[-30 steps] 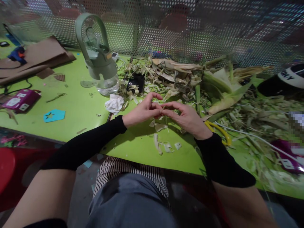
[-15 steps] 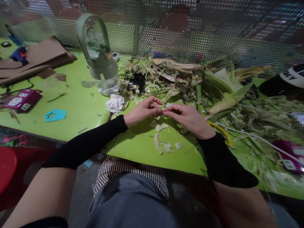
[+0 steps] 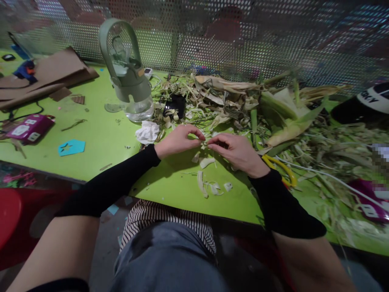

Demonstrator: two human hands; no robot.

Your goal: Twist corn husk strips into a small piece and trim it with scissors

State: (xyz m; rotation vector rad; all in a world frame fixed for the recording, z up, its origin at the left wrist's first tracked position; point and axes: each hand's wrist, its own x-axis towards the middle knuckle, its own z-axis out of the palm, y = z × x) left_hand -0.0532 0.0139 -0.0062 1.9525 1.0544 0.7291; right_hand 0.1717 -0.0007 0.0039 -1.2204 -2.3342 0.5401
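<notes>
Left hand: The bare left hand (image 3: pixel 179 141), black sleeve at the wrist, is held over the table with thumb and forefinger curved towards each other; cannot tell whether anything is pinched between them.
Right hand: The bare right hand (image 3: pixel 237 151), also black-sleeved, has its fingertips drawn together just beside the left fingertips; any item in the pinch is too small to confirm.
Husk scraps: Small, pale, papery husk scraps (image 3: pixel 206 162) lie on the table below the fingertips and towards the front edge.
Husk heap: A tangled heap of dry, tan-green corn husks (image 3: pixel 219 95) lies beyond the hands; a large yellow-green husk (image 3: pixel 282 121) stands out at its right.
Worktop: Bright green, smooth table (image 3: pixel 100 142).
Bottle: Sage-green lidded, clear-based bottle (image 3: pixel 133 91) upright, loop handle raised.
Tissue: Crumpled white tissue (image 3: pixel 147 132) in front of the bottle, near the left wrist.
Yellow handle: Curved yellow plastic handle (image 3: pixel 287 172) just beside the right wrist, partly hidden.
Left side: Turquoise paper tag (image 3: pixel 77 147) with star cut-out, lying flat.
</notes>
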